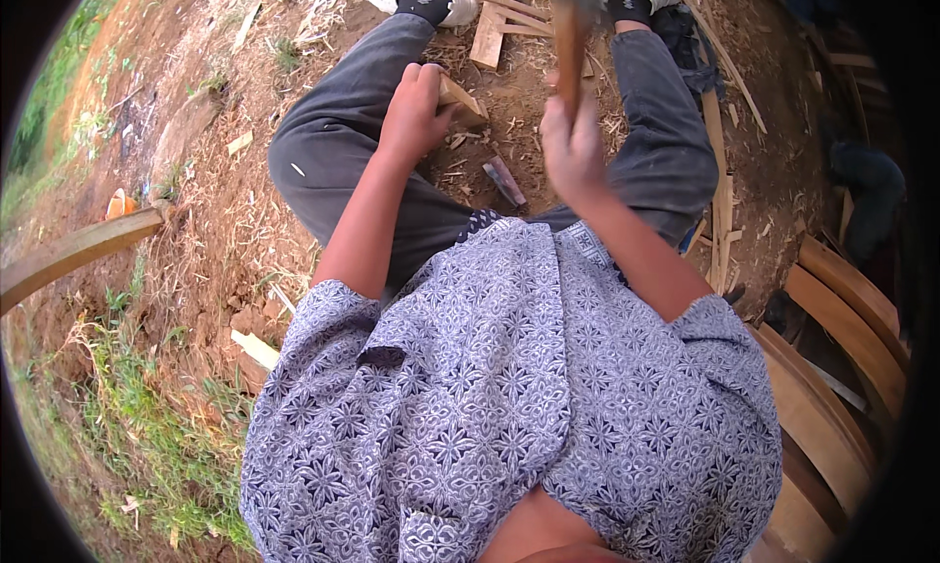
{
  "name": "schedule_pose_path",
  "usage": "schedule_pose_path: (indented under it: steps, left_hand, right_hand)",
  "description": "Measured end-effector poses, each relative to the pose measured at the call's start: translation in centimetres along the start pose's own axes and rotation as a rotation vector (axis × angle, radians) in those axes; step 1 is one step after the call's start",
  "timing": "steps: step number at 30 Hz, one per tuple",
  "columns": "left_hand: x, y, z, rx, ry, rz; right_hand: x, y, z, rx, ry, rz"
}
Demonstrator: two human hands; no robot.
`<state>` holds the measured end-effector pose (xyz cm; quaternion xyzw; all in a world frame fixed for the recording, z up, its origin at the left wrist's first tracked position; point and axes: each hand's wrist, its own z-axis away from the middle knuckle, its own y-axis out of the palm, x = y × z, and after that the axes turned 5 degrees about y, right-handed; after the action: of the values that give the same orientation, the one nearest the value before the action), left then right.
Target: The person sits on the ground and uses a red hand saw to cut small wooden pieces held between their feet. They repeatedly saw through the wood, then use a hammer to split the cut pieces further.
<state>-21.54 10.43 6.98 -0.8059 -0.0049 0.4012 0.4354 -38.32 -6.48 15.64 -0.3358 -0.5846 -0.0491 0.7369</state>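
My left hand (pixel 413 113) is closed round a short piece of pale wood (pixel 462 101), held low between my bent legs. In my right hand (pixel 575 150) is the wooden handle of a hammer (pixel 571 59). The hammer stands raised to the right of the wood and apart from it; its head, at the top of the view, is smeared by motion. A small dark, reddish oblong thing (pixel 504 181) lies on the dirt between my thighs. Farther off, between my feet, a flat wooden board (pixel 488 42) lies with thin wooden sticks (pixel 517 15) across it.
Wood shavings and scraps litter the brown dirt. Long wooden strips (pixel 723 201) lie beside my right leg. Curved-looking planks (pixel 842 299) are stacked at the right. A wooden beam (pixel 88 252) juts in from the left, near an orange object (pixel 119 205). Grass (pixel 147 416) grows at lower left.
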Motion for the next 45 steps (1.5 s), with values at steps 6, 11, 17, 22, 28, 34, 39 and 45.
schedule_pose_path:
  steps: [6,11,17,22,28,34,39,45]
  left_hand:
    - [-0.4,-0.5,0.2,0.0,0.018,0.002]
    - [0.2,-0.3,0.2,0.017,-0.019,0.008]
    - [-0.3,-0.4,-0.2,0.012,-0.001,0.014]
    - [0.0,-0.7,0.5,0.02,-0.02,0.008]
    - [-0.1,-0.3,-0.1,-0.015,0.024,0.024]
    - [0.1,-0.7,0.5,0.024,-0.021,0.01]
    - [0.8,-0.4,0.6,0.006,-0.032,0.004]
    - [0.8,-0.4,0.1,-0.008,-0.044,-0.005]
  right_hand:
    - [-7.9,0.1,0.0,0.18,0.269,0.233]
    - [-0.9,-1.0,-1.9,0.06,0.093,-0.103]
    - [-11.2,1.9,-0.7,0.272,0.144,0.323]
    - [-1.9,-0.3,-2.0,0.174,0.232,0.001]
    - [-3.1,1.2,-0.3,0.006,0.03,0.024]
    - [-3.7,0.5,-1.9,0.25,0.228,0.234]
    - [2.4,-0.5,-2.7,-0.047,-0.041,0.005]
    - [-11.5,0.8,-0.1,0.481,0.282,0.609]
